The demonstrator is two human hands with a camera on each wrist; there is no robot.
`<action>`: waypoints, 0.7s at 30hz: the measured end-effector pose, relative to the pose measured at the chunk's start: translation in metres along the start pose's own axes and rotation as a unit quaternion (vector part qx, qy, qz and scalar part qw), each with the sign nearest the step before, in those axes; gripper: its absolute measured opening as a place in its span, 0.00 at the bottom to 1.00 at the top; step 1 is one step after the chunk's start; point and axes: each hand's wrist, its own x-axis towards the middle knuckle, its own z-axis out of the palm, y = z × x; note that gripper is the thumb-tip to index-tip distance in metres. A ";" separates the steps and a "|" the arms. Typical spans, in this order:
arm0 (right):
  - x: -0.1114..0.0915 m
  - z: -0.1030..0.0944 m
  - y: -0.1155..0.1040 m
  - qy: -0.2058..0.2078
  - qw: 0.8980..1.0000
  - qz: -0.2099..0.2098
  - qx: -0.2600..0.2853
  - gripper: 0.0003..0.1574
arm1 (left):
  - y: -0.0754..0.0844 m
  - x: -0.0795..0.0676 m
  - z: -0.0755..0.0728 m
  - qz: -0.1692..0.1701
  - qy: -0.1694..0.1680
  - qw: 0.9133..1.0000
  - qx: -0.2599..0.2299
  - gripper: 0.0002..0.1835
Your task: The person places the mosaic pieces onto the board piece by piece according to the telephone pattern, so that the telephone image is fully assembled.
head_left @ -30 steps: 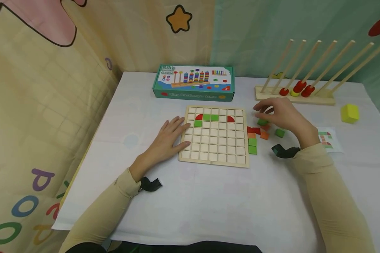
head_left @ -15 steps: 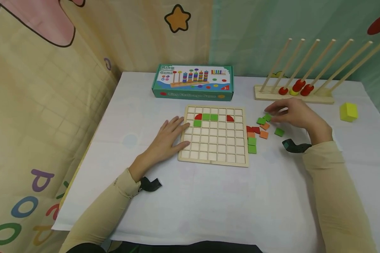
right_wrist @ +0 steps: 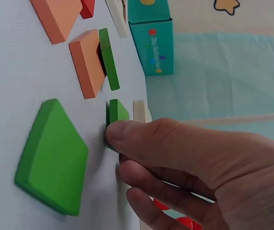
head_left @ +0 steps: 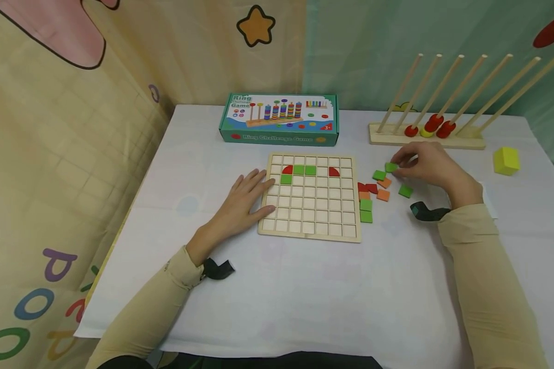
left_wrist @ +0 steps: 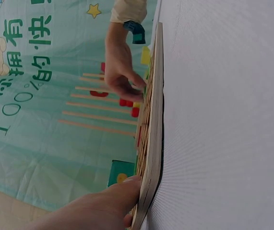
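Green box (head_left: 278, 137): "Ring Challenge Game" runs along its front; "Ring" and "Game" show on top, with "3+" in a red triangle (head_left: 326, 127).
Green curtain (left_wrist: 45, 115): "你拥有" and "100%的快", sideways in the left-wrist view.
Yellow curtain (head_left: 87, 154): letters, including a blue and a green "O".

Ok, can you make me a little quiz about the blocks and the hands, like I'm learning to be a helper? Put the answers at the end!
1. How many red pieces sit on the grid board?
2. True or false: the left hand rests on the yellow cube.
3. What colour is the tile that the right hand pinches?

Key:
1. Two.
2. False. It rests at the left side of the grid board.
3. Green.
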 end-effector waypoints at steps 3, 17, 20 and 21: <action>-0.001 0.001 -0.001 0.026 1.000 -0.015 -0.002 0.18 | 0.000 0.000 0.000 0.000 0.000 1.000 0.000 0.38; 0.016 0.030 -0.063 0.015 0.997 -0.077 0.012 0.17 | 0.001 0.001 -0.001 0.002 0.000 1.000 -0.003 0.38; 0.023 0.037 -0.077 0.014 0.996 -0.091 0.007 0.17 | 0.001 0.001 -0.001 0.000 0.000 1.000 -0.006 0.38; 0.026 0.040 -0.081 0.016 0.995 -0.096 0.007 0.16 | 0.001 0.001 -0.001 0.000 -0.001 1.000 -0.006 0.38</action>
